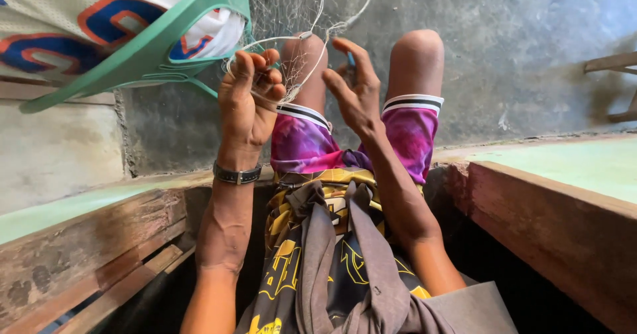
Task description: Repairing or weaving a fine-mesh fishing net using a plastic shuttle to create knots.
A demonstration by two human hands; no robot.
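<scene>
Going left to right: a green plastic chair (142,48) sits tipped at the upper left, then the left hand (249,98) with a wristwatch (237,174), fingers curled tight around a bunch of fine fishing net (292,15) and its white cord (279,40). Just beside it, the right hand (355,88) has its grip narrow, pinching the mesh over the knees. Wooden plank (564,221) far right.

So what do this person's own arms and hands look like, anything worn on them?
Both forearms are bare, with no sleeves or gloves. The left hand has a dark wristwatch with a metal-edged band at the wrist. The right hand wears nothing visible: no ring, band or watch.
</scene>
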